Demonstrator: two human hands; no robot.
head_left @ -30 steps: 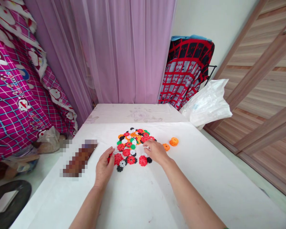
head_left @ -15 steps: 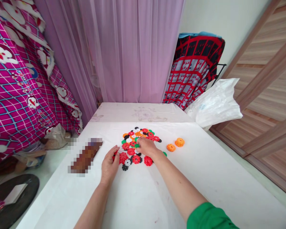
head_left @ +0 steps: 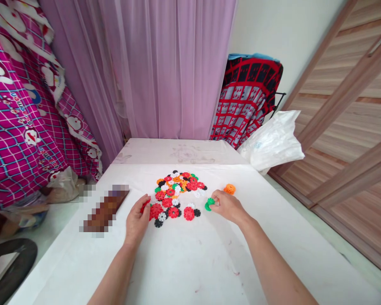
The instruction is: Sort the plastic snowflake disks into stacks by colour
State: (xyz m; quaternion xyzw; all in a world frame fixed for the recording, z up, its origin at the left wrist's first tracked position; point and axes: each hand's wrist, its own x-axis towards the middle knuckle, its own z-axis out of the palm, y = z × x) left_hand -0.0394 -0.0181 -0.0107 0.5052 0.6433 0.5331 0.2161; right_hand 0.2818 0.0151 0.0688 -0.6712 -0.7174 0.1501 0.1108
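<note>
A pile of flower-shaped notched plastic discs [head_left: 167,202] in red, black, white, orange and green lies mid-table. At its left edge, my left hand [head_left: 137,220] is curled with red notched discs [head_left: 145,205] between thumb and fingers; how many is hidden. To the right of the pile, my right hand [head_left: 227,206] pinches a green notched disc [head_left: 211,201]. Another green disc [head_left: 207,206] shows just under it, and whether it is held too I cannot tell. Beyond my right hand sit orange discs [head_left: 230,188], partly hidden by it.
The table [head_left: 178,262] has a white cover. On its left lies a brown, blurred-out object [head_left: 104,209]. A white plastic bag [head_left: 273,142] stands at the far right edge, near a chair draped in red and black cloth [head_left: 241,97]. Purple curtains [head_left: 165,67] hang behind.
My right hand has moved from the pile to the right with a green disc, now in front of the orange discs. My left hand stays by the pile's left edge. The view has shifted slightly.
</note>
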